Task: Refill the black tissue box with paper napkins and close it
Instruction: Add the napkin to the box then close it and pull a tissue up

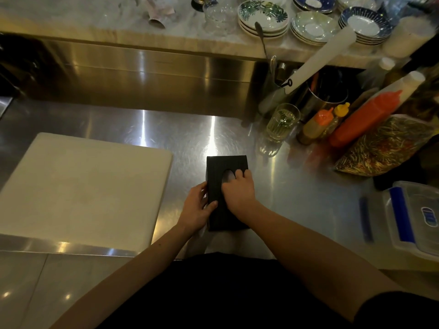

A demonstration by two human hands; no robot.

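The black tissue box [221, 166] stands on the steel counter [180, 129] near its front edge, its ribbed top facing up with an oval slot. Pale paper napkin [228, 175] shows inside the slot. My left hand [197, 207] grips the box's left side, thumb lying on the top. My right hand [238, 188] rests on the top with its fingertips curled into the slot's right edge. White paper [223, 241] shows on the counter just in front of the box, partly hidden by my arms.
A large white cutting board [80, 188] lies to the left. To the right stand a glass [281, 122], sauce bottles [365, 119], a utensil can [325, 96], a bag of dried goods [384, 146] and a clear lidded container [413, 219]. Stacked saucers [263, 17] sit on the raised shelf.
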